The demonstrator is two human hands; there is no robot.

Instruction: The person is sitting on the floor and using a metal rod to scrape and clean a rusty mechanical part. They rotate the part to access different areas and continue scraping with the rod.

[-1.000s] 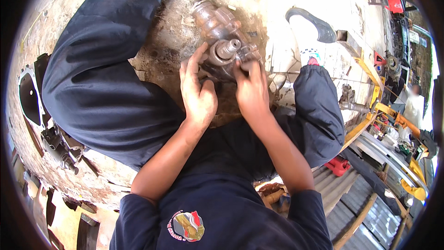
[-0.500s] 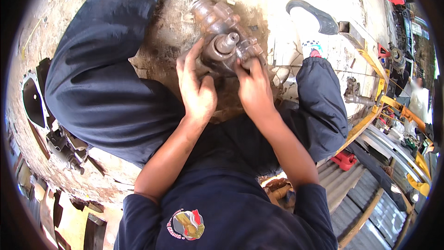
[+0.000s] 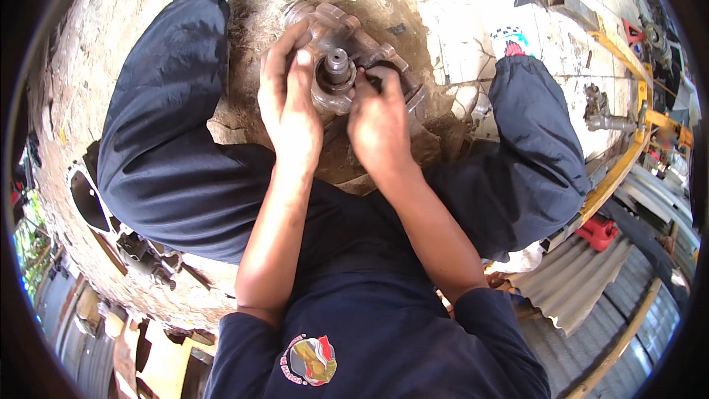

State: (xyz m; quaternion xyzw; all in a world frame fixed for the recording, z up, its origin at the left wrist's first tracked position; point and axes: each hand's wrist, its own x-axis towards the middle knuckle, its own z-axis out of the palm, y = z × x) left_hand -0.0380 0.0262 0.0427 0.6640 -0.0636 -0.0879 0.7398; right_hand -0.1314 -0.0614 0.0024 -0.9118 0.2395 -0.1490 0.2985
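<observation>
A brown, greasy metal gear housing (image 3: 332, 33) lies on the ground between my legs. From its round collar a stubby metal shaft (image 3: 337, 63) sticks up. My left hand (image 3: 288, 114) is closed around the housing's left side, its fingers along the outer wall and its thumb beside the collar. On the right side of the collar, my right hand (image 3: 380, 118) has its fingers bent and closed in a pinch against the metal. Whatever sits between those fingertips is hidden by the hand.
My bent legs flank the housing. To the left lie a metal frame plate (image 3: 88, 196) and a dark mechanical part (image 3: 148, 258). On the right are a yellow metal frame (image 3: 624, 170), another metal part (image 3: 609, 111), a red object (image 3: 597, 233) and corrugated sheets (image 3: 569, 281).
The view has shifted, and the housing looks turned. My left fingers have moved farther up its left side. My right hand has moved from its right end in to the collar, fingers more curled.
</observation>
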